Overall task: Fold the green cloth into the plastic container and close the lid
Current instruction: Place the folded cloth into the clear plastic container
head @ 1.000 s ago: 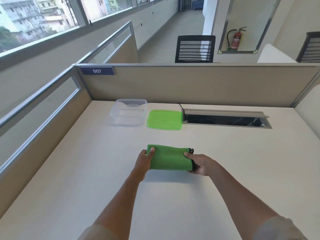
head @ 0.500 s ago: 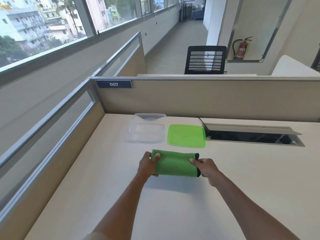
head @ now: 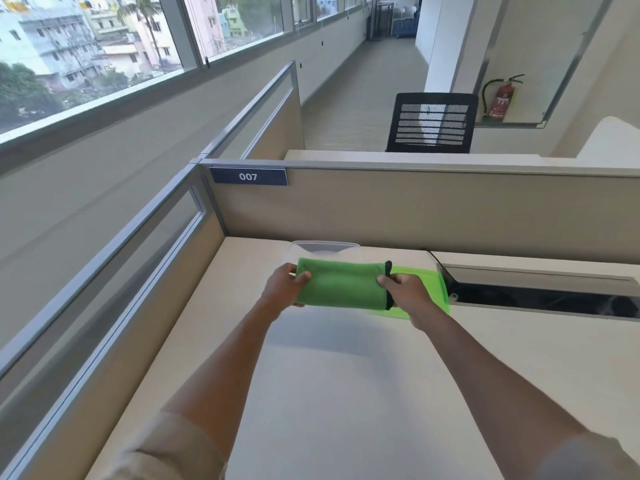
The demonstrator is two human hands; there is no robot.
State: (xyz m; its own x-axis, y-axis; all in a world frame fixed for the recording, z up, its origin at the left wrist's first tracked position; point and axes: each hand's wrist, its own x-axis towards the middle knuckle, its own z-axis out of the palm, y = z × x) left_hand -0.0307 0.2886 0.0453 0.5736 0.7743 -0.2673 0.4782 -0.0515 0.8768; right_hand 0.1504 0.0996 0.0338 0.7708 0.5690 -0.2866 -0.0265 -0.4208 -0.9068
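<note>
The folded green cloth [head: 343, 285] with a black edge is lifted off the desk, held flat between both hands. My left hand [head: 285, 287] grips its left end and my right hand [head: 403, 294] grips its right end. The clear plastic container [head: 325, 247] stands open right behind the cloth, which hides most of it; only its far rim shows. The green lid [head: 429, 285] lies flat on the desk to the container's right, partly covered by my right hand and the cloth.
A cable slot with a raised flap [head: 533, 289] is sunk in the desk to the right of the lid. Beige partition walls [head: 415, 209] close the desk at the back and left. A black chair [head: 433, 123] stands beyond the partition.
Both hands have lifted the folded cloth off the desk and carried it forward, so it now hangs in front of the container. The head camera has tilted up.
</note>
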